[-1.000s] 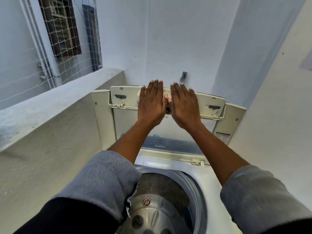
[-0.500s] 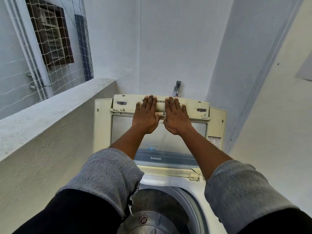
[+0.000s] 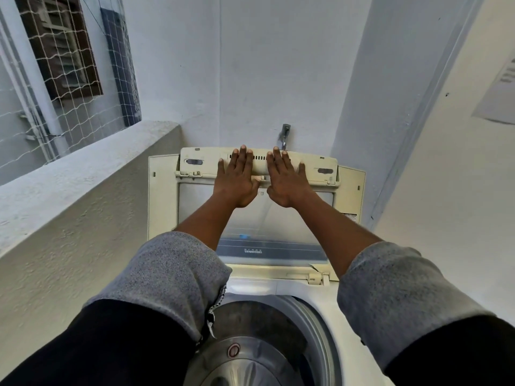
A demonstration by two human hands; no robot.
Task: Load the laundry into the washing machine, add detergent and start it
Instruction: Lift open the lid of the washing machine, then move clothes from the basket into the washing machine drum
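The top-loading washing machine stands below me with its cream folding lid raised upright against the back wall. My left hand and my right hand lie flat side by side on the lid's upper panel, fingers straight and pointing up. Beneath my arms the drum opening shows the steel drum with a round red-ringed cap. No laundry or detergent is visible.
A rough plastered ledge wall runs along the left, with netting and a window above. A metal tap sticks out of the wall just behind the lid. A white wall with a paper sheet closes the right side.
The lid has swung further back to stand upright against the wall, with both flat hands following it up and away from me.
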